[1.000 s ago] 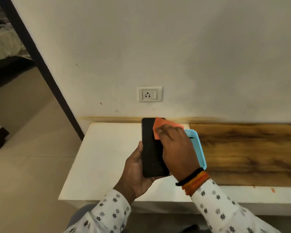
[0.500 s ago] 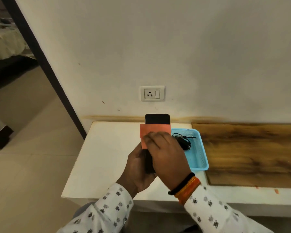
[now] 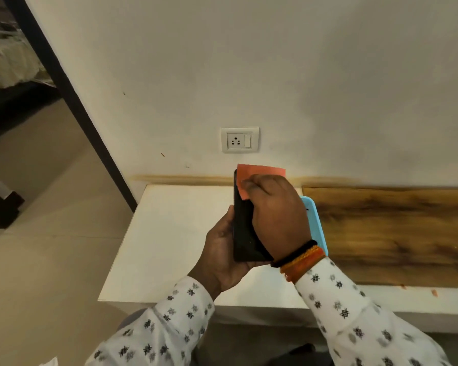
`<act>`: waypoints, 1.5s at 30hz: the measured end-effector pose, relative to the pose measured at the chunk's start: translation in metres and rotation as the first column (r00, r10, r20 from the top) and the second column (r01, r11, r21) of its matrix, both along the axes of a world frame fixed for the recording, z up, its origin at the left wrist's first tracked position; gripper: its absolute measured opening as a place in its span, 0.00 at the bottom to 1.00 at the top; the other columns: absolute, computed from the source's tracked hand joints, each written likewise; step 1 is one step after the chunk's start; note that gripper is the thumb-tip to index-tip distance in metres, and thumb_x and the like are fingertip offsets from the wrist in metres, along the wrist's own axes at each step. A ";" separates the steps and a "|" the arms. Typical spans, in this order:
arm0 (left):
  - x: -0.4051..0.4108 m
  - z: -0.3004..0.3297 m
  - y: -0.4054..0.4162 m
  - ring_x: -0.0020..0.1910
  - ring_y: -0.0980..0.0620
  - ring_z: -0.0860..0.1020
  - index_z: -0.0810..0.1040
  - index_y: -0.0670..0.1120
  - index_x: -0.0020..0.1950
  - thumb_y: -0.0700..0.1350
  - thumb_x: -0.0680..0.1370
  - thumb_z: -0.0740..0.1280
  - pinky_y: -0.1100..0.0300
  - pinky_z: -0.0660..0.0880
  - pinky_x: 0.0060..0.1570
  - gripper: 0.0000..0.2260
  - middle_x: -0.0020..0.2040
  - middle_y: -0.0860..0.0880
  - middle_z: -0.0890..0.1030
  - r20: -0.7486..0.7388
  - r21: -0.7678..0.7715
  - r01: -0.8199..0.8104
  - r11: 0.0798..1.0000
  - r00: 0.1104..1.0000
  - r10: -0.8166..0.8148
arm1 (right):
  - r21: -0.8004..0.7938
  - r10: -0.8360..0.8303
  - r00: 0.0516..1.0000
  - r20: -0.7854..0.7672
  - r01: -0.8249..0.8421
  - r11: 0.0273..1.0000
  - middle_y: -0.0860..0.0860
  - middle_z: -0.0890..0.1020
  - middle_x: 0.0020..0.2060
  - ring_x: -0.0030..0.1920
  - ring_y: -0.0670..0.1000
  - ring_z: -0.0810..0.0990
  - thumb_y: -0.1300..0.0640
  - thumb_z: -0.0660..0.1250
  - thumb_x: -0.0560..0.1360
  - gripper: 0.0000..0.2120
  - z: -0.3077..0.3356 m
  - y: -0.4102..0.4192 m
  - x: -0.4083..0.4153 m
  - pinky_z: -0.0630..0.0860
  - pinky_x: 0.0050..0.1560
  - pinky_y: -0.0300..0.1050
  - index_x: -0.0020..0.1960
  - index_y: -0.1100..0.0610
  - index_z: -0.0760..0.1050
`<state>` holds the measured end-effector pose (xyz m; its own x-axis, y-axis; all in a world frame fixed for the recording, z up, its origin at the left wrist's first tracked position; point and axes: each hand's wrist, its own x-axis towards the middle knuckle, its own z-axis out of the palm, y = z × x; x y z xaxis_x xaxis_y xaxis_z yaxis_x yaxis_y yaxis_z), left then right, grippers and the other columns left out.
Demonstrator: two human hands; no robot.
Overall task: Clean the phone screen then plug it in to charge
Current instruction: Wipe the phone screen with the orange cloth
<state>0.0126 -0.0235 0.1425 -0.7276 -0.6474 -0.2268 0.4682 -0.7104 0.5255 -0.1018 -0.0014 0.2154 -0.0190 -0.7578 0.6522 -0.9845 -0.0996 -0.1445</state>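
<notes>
My left hand (image 3: 221, 249) grips a black phone (image 3: 245, 233) upright above the white table (image 3: 175, 233), screen facing me. My right hand (image 3: 275, 215) presses an orange cloth (image 3: 259, 174) against the top of the screen; the hand covers the screen's right side. A white wall socket (image 3: 239, 140) with a switch sits on the wall just above the phone. Behind my right hand lies a blue basket (image 3: 315, 220); its contents are hidden now.
A wooden panel (image 3: 391, 233) covers the table's right part. A dark door frame (image 3: 72, 101) runs diagonally at the left, with tiled floor (image 3: 37, 207) and a bed beyond it. The wall stands close behind the table.
My right hand slid the orange cloth up from the phone's middle to its top edge. It now hides the basket's cable, which showed half a second ago.
</notes>
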 end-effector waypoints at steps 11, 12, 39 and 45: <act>0.012 0.002 -0.020 0.62 0.38 0.77 0.76 0.42 0.70 0.63 0.82 0.52 0.43 0.72 0.66 0.31 0.65 0.38 0.79 -0.011 -0.072 -0.039 0.997 0.999 0.038 | -0.012 0.092 0.991 -0.101 -0.094 0.996 0.57 0.85 0.50 0.49 0.59 0.84 0.62 0.67 0.75 0.11 -0.060 0.067 0.009 0.79 0.54 0.54 0.55 0.61 0.83; 0.012 0.003 -0.019 0.64 0.38 0.77 0.76 0.43 0.70 0.63 0.82 0.52 0.42 0.73 0.64 0.30 0.66 0.38 0.78 -0.008 -0.087 -0.018 0.996 1.000 0.018 | -0.022 0.054 0.995 -0.087 -0.056 0.998 0.57 0.85 0.50 0.49 0.59 0.84 0.65 0.70 0.72 0.12 -0.059 0.066 0.004 0.79 0.54 0.54 0.55 0.61 0.83; 0.004 0.008 -0.007 0.68 0.41 0.76 0.77 0.45 0.70 0.63 0.80 0.55 0.45 0.75 0.63 0.29 0.70 0.39 0.76 -0.024 -0.064 0.044 0.997 0.999 -0.045 | -0.051 -0.150 0.983 0.102 0.156 0.986 0.58 0.85 0.52 0.52 0.60 0.83 0.65 0.74 0.70 0.15 -0.046 0.069 0.013 0.69 0.61 0.51 0.56 0.62 0.82; 0.005 0.008 -0.011 0.67 0.37 0.75 0.75 0.41 0.71 0.65 0.81 0.53 0.42 0.71 0.69 0.33 0.67 0.39 0.78 -0.008 -0.036 0.009 0.999 1.000 -0.009 | 0.100 -0.008 1.000 0.011 0.007 0.995 0.56 0.83 0.57 0.58 0.58 0.80 0.61 0.64 0.74 0.15 -0.066 0.084 0.037 0.69 0.64 0.50 0.59 0.60 0.81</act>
